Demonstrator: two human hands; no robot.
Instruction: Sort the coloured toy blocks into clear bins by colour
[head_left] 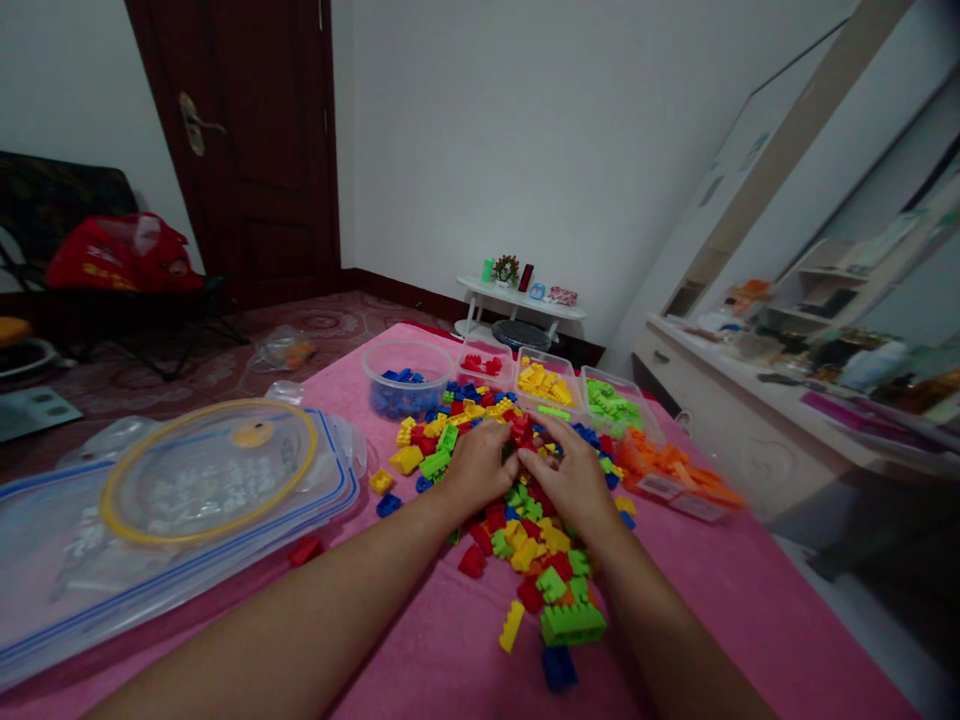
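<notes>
Over the pile of toy building bricks [525, 550] my two hands meet, thumbs close together. Red toy bricks [523, 430] show between their fingertips. My left hand [484, 462] is closed, its fingers curled against the left side of these red bricks and partly hidden. My right hand [568, 462] is bent round them from the right, thumb and fingers closed in. Blue, yellow, green and red bricks lie loose all around both hands. A larger green brick [573, 625] lies nearer me, beside a yellow strip brick [511, 627].
Behind the pile stand a round tub [409, 355] of blue bricks and clear boxes of red [481, 364], yellow [546, 384] and green bricks [613, 404]. An orange-brick box [682, 490] is at right. At left, a yellow-rimmed lid [210, 405] rests on a blue-edged zip bag [330, 480].
</notes>
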